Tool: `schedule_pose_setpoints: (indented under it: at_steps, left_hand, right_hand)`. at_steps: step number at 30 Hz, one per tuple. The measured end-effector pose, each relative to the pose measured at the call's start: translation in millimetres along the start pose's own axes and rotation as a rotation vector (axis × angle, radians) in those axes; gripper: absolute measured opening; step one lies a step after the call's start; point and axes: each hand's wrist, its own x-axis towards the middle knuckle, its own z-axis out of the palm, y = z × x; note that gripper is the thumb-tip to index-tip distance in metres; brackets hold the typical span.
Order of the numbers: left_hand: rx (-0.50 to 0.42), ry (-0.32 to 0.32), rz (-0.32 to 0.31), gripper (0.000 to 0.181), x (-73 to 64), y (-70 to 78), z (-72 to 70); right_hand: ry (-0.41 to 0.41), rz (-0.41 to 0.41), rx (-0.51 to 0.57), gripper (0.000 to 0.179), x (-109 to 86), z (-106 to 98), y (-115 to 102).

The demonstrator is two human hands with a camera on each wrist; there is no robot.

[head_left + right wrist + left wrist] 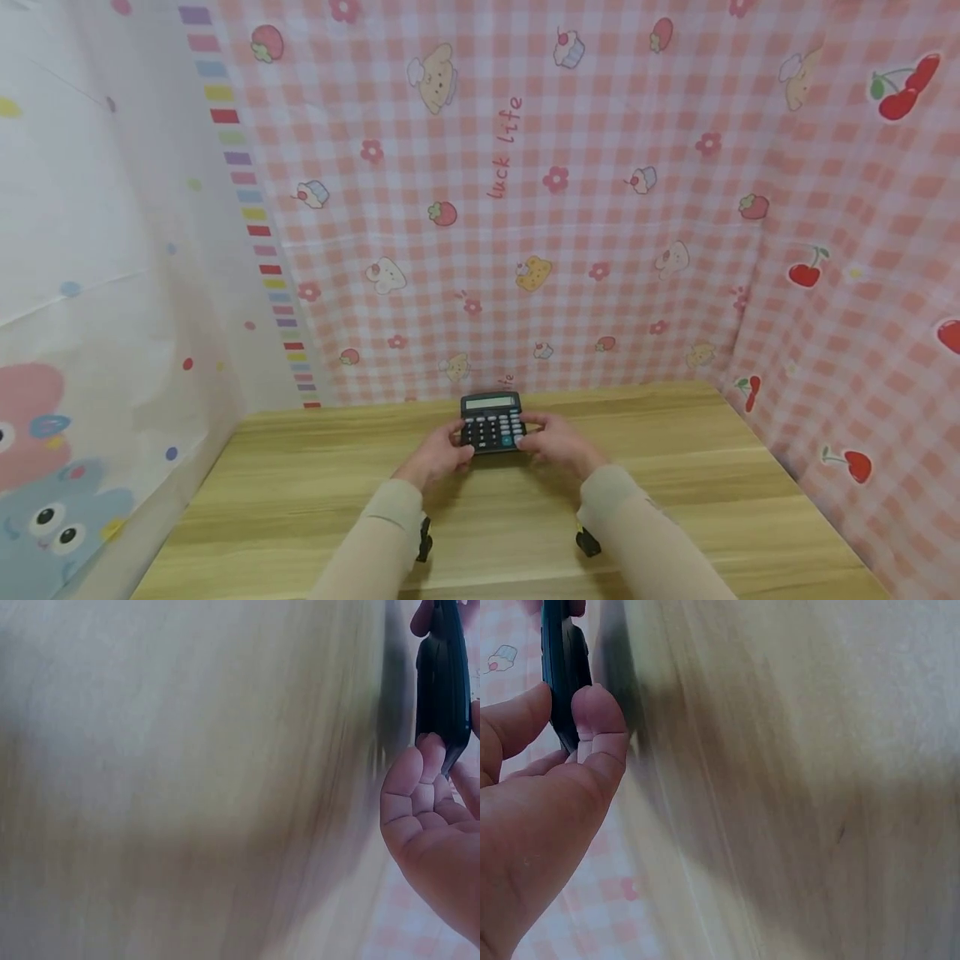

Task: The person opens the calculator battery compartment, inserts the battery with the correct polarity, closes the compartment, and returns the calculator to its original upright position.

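A black desk calculator [491, 429] with a grey display strip faces up toward me near the back of the wooden table. My left hand [438, 454] grips its left edge, thumb on the front and fingers behind. On the opposite edge my right hand [558, 446] holds it the same way. In the left wrist view the calculator [561, 667] appears edge-on between thumb and fingers, with a gap between it and the wood. The right wrist view shows the calculator's dark side [444, 690] with curled fingers [405, 780] under it.
The wooden table [315, 500] runs back to a pink checked cloth [480, 250] hanging behind it. More cloth hangs at both sides, white with cartoon figures at left [90, 250] and checked with cherries at right [862, 292]. Black wrist straps show under both sleeves.
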Motion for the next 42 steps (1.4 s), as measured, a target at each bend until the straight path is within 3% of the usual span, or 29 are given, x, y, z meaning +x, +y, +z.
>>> schedule_pose_setpoints:
  at_steps: [15,22,32,38,42]
  left_hand:
    - [0.218,0.128,0.013,0.066,9.3,-14.5,6.6]
    - [0.278,0.139,0.037,0.068,7.8,-16.3,6.5]
    - [0.48,0.164,0.09,0.067,1.5,-17.6,8.3]
    - [0.675,0.241,0.03,0.062,-5.7,-12.7,12.0]
    - [0.727,0.246,0.025,0.061,-8.2,-11.3,12.9]
  right_hand:
    - [0.041,0.025,-0.04,0.065,6.0,13.4,6.0]
    - [0.055,0.057,-0.115,0.065,4.7,16.8,6.1]
    - [0.069,0.028,-0.224,0.067,5.4,19.8,6.5]
    - [0.089,-0.047,-0.339,0.068,6.6,21.4,6.7]
    - [0.114,-0.103,-0.481,0.066,5.6,21.4,7.9]
